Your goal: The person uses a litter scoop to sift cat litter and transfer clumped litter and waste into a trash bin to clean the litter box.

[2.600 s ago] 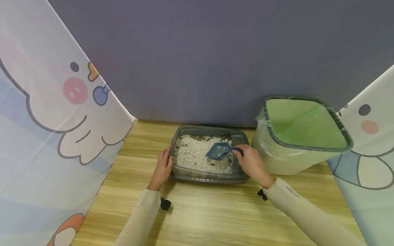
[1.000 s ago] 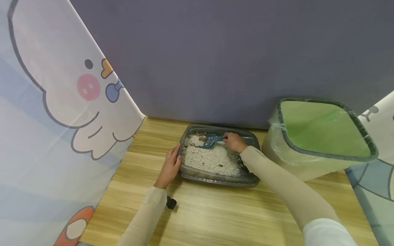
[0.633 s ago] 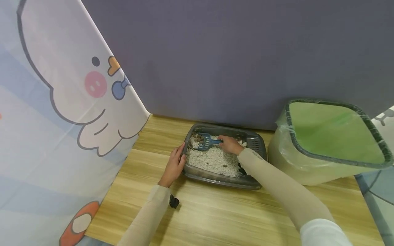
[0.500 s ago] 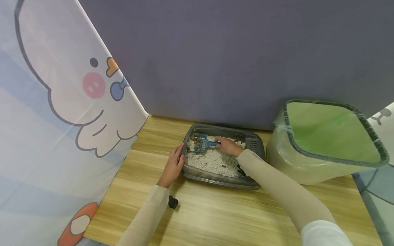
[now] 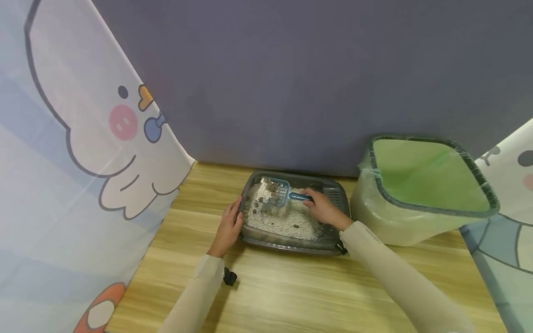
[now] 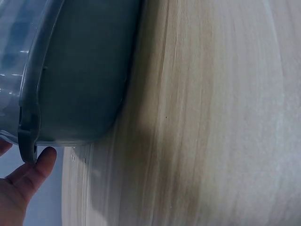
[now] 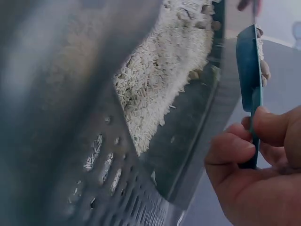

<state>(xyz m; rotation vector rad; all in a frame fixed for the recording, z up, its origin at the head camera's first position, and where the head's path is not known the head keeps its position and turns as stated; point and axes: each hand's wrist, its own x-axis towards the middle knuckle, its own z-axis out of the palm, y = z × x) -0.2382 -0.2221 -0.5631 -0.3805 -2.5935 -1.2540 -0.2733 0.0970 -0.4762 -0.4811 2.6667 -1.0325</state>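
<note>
A grey litter box (image 5: 287, 243) holding pale pellet litter (image 5: 287, 226) and scattered brown clumps sits on the wooden table. My left hand (image 5: 226, 230) grips its left end; the left wrist view shows fingers (image 6: 40, 172) and thumb at the lip of the rim. My right hand (image 5: 325, 209) holds a blue slotted litter scoop (image 5: 283, 194) by its handle, thumb on top. The scoop is raised over the left part of the box, roughly level, with brown clumps (image 5: 270, 187) and some white litter on it. In the right wrist view, the scoop's blade (image 7: 249, 66) appears edge-on above the rim.
A pale bin (image 5: 391, 226) lined with a clear bag, with a dark rim, stands just right of the litter box. A grey panel (image 5: 266, 92) rises behind the box. Cartoon-printed sheets (image 5: 83, 194) border the table (image 5: 266, 296) on both sides.
My right hand first moved the scoop left and back into the clumps, and has since lifted it out loaded. My left hand has stayed at the box's left end.
</note>
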